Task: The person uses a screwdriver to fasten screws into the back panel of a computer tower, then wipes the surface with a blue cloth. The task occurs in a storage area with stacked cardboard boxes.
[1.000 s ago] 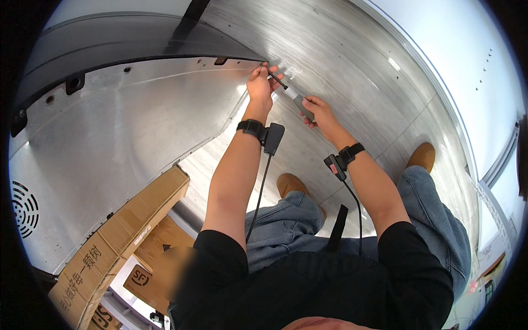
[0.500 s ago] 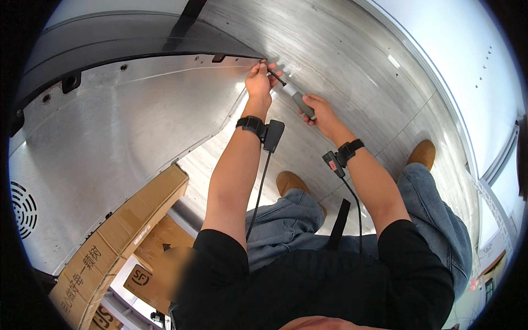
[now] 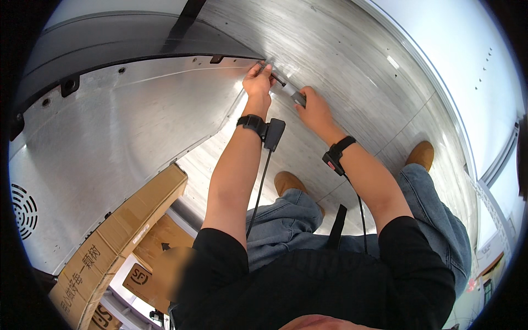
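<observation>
A screwdriver [image 3: 293,93] with a grey handle and dark shaft points up and left toward the far corner of a large metal panel [image 3: 148,110]. My right hand [image 3: 316,113] is wrapped around its handle. At that corner my left hand [image 3: 257,83] is closed beside the shaft's tip, thumb and fingers brought together. What the left fingers pinch is too small to make out, and the shaft's tip is hidden by them. The panel is silvery, with holes and dark tabs along its far edge.
A long cardboard box [image 3: 121,231] leans along the panel's near side, with another carton [image 3: 165,239] next to it. Behind the panel rises a dark glossy surface [image 3: 126,36]. To the right stands a white wall-like surface [image 3: 467,66]. Black cables run from both wristbands.
My right hand has turned about the screwdriver handle and slid a little up and left, its back now facing up. My left hand stays at the corner, its fingers slightly shifted.
</observation>
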A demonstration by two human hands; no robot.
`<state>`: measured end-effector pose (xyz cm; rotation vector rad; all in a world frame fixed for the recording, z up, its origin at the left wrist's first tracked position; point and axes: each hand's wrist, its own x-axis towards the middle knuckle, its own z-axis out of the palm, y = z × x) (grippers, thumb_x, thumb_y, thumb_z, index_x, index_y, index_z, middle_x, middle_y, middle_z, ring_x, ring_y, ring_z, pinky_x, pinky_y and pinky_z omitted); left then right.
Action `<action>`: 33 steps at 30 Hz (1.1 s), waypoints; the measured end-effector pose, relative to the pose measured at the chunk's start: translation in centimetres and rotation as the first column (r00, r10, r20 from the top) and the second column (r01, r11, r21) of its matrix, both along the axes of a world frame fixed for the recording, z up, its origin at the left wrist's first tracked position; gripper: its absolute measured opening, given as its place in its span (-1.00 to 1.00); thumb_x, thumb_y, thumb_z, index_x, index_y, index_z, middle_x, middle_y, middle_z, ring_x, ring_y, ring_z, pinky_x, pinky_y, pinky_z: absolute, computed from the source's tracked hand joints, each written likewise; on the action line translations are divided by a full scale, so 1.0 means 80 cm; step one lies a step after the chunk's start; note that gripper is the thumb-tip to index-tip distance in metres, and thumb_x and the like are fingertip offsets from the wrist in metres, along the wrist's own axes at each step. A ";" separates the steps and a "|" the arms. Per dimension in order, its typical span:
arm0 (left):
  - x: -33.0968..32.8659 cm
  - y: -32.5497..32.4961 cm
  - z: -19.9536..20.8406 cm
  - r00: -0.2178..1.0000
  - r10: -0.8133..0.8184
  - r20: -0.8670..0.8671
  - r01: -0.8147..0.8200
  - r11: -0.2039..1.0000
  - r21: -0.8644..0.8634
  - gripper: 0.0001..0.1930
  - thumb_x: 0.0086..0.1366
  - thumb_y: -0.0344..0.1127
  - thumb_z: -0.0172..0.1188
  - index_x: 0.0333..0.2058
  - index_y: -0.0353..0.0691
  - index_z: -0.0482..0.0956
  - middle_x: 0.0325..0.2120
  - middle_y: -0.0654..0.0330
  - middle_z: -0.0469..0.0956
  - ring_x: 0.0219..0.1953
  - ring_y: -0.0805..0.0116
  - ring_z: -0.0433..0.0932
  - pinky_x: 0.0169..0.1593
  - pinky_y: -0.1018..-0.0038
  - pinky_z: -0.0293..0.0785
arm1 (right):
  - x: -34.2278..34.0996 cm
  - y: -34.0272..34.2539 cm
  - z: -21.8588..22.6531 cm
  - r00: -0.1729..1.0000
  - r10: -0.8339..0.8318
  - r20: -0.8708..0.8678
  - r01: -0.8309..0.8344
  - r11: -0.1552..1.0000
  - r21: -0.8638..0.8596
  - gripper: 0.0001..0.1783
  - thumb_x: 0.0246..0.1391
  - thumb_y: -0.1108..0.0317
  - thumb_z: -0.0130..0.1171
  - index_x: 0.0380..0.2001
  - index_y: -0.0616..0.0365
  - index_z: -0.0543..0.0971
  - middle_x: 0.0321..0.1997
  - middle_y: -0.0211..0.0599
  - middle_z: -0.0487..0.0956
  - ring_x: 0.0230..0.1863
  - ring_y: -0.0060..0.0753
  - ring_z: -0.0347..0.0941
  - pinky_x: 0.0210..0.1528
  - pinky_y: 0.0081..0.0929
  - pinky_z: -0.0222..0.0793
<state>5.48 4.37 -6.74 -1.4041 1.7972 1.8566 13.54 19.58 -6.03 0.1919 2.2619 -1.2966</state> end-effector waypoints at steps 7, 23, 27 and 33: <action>-0.004 0.000 0.001 0.999 0.032 -0.009 -0.032 0.999 0.005 -0.86 0.25 -0.52 0.12 -0.21 -0.23 0.49 -0.42 0.16 0.58 -0.52 0.44 0.53 -0.46 0.55 0.52 | -0.004 0.005 0.000 0.978 0.102 -0.184 -0.063 0.977 0.204 -0.56 -0.11 0.40 0.28 -0.10 0.18 0.43 -0.10 -0.14 0.42 0.00 -0.07 0.35 0.00 -0.18 0.31; -0.006 0.004 0.002 0.999 0.044 -0.029 -0.046 0.994 -0.096 -0.88 0.16 -0.53 0.24 -0.31 -0.26 0.54 -0.43 0.22 0.57 -0.39 0.43 0.54 -0.37 0.50 0.46 | -0.004 -0.011 -0.011 0.951 0.232 -0.203 -0.182 0.954 0.238 -0.61 -0.14 0.50 0.20 -0.14 0.19 0.47 -0.10 -0.11 0.39 -0.01 -0.01 0.33 -0.04 -0.23 0.40; -0.007 0.005 0.001 0.997 0.082 -0.014 -0.083 0.993 -0.087 -0.90 0.17 -0.54 0.22 -0.32 -0.27 0.55 -0.43 0.22 0.56 -0.41 0.43 0.52 -0.37 0.47 0.48 | 0.001 -0.012 -0.007 0.961 0.219 -0.169 -0.176 0.955 0.240 -0.61 -0.12 0.50 0.21 -0.13 0.18 0.44 -0.10 -0.14 0.37 0.04 -0.05 0.31 -0.03 -0.28 0.41; -0.002 -0.002 -0.009 0.997 0.048 -0.052 -0.050 0.998 -0.040 -0.92 0.22 -0.59 0.12 -0.31 -0.34 0.51 -0.44 0.15 0.54 -0.44 0.36 0.53 -0.34 0.43 0.53 | 0.004 0.000 0.003 0.970 0.222 -0.101 -0.201 0.962 0.185 -0.45 -0.19 0.41 0.31 -0.04 0.15 0.40 -0.04 -0.17 0.36 0.07 -0.08 0.28 0.05 -0.25 0.35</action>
